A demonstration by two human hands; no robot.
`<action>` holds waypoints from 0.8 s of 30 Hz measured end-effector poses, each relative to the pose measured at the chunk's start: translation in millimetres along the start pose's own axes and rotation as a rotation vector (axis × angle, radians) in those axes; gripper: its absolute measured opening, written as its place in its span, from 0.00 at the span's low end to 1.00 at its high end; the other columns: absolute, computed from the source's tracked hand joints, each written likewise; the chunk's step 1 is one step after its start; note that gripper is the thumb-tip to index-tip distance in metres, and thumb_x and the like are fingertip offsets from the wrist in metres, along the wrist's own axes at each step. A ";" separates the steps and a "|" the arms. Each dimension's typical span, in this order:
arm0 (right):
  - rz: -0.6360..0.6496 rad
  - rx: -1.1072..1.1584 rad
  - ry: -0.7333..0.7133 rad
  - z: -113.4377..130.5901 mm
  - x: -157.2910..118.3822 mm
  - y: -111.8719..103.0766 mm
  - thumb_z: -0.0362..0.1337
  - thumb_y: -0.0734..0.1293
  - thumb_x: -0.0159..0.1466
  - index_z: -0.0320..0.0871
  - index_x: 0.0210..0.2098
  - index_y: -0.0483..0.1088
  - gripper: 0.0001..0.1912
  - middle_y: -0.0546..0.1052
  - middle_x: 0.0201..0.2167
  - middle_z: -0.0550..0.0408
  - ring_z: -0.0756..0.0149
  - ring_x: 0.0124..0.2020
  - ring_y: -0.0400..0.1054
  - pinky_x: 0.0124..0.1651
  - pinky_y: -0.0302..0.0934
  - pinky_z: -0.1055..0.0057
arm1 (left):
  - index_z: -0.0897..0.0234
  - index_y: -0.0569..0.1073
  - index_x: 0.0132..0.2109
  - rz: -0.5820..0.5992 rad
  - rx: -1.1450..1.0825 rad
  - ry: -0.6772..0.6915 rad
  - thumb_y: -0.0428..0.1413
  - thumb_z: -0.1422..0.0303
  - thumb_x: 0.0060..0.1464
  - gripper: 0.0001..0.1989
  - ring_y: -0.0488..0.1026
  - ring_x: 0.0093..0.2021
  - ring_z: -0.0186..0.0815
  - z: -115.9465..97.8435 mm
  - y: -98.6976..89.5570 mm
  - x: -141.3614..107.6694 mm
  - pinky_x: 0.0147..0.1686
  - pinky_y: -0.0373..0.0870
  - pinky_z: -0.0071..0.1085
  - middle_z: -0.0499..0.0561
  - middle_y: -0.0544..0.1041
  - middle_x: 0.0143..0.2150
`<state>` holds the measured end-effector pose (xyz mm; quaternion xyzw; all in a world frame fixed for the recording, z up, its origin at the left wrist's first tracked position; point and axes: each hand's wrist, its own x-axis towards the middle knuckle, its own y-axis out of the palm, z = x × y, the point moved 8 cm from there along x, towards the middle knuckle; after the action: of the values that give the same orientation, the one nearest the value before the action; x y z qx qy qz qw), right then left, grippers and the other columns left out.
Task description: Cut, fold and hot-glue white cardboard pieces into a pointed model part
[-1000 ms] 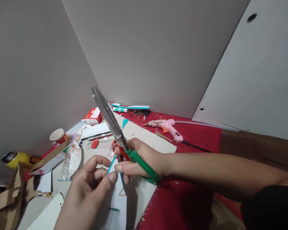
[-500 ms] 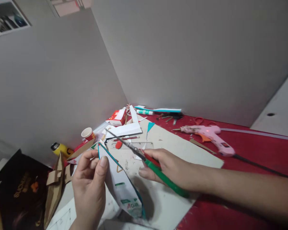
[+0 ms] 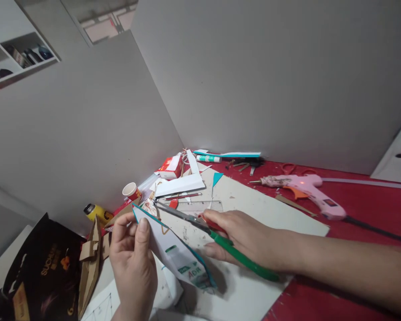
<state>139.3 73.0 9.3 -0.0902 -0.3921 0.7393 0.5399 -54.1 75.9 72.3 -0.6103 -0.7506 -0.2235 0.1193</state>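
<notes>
My left hand (image 3: 135,254) pinches a long white piece with a teal edge (image 3: 177,254) near its pointed upper end. Green print and letters show on the lower part of this piece, which hangs down to the right. In my right hand (image 3: 240,236) are scissors (image 3: 243,258) with green and red handles. Their blades point up and left, just above the teal edge, and look nearly closed. Below both hands lies a pale board (image 3: 254,218) on the red table surface (image 3: 364,232).
A pink glue gun (image 3: 307,189) lies at the right. Behind the hands are a ruler (image 3: 200,206), white strips (image 3: 180,185), a paper cup (image 3: 131,191) and a red box (image 3: 170,167). At left are a yellow bottle (image 3: 98,214) and a black bag (image 3: 47,272).
The view has shifted, so the table items appear farther right and slightly lower. The scissor blades have closed further and tilt less steeply. Both hands keep their holds.
</notes>
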 end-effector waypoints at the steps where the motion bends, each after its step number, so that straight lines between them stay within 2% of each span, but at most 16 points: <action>1: 0.017 -0.024 0.003 0.7 -0.8 1.7 0.58 0.61 0.61 0.44 0.32 0.59 0.22 0.66 0.23 0.58 0.68 0.23 0.54 0.27 0.49 0.71 | 0.61 0.75 0.39 -0.016 -0.001 0.001 0.67 0.64 0.47 0.13 0.75 0.27 0.25 1.3 -1.1 -1.0 0.29 0.71 0.16 0.46 0.79 0.29; 6: 0.025 -0.089 0.014 2.2 -3.2 2.5 0.62 0.61 0.60 0.44 0.33 0.62 0.25 0.69 0.23 0.57 0.66 0.22 0.59 0.27 0.46 0.71 | 0.61 0.75 0.39 -0.070 0.068 0.017 0.67 0.63 0.46 0.14 0.77 0.32 0.28 5.9 -6.7 -5.4 0.32 0.72 0.17 0.46 0.80 0.31; 13: 0.019 -0.154 0.000 3.3 -3.9 -0.5 0.63 0.59 0.59 0.41 0.39 0.65 0.29 0.75 0.29 0.49 0.55 0.28 0.70 0.29 0.50 0.68 | 0.61 0.75 0.39 -0.063 0.131 0.151 0.65 0.65 0.49 0.11 0.75 0.30 0.26 -2.0 -6.4 -7.0 0.31 0.71 0.17 0.44 0.79 0.32; 19: 0.017 -0.190 -0.009 3.8 -4.4 -1.0 0.64 0.59 0.59 0.40 0.40 0.66 0.31 0.77 0.32 0.46 0.50 0.32 0.73 0.30 0.54 0.65 | 0.61 0.74 0.39 -0.134 0.229 0.307 0.65 0.66 0.49 0.11 0.75 0.32 0.26 -14.6 -10.2 -12.8 0.32 0.70 0.16 0.44 0.78 0.33; 24: -0.016 -0.212 -0.044 6.0 -4.0 -3.6 0.64 0.59 0.59 0.40 0.38 0.66 0.31 0.77 0.32 0.46 0.50 0.31 0.73 0.29 0.54 0.65 | 0.61 0.74 0.39 -0.183 0.262 0.294 0.65 0.67 0.49 0.10 0.74 0.31 0.25 -17.7 -13.6 -16.9 0.30 0.70 0.16 0.43 0.78 0.33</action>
<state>140.2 67.1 14.6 -0.1274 -0.4804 0.6913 0.5245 -65.1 50.7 77.5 -0.4795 -0.8001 -0.2207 0.2850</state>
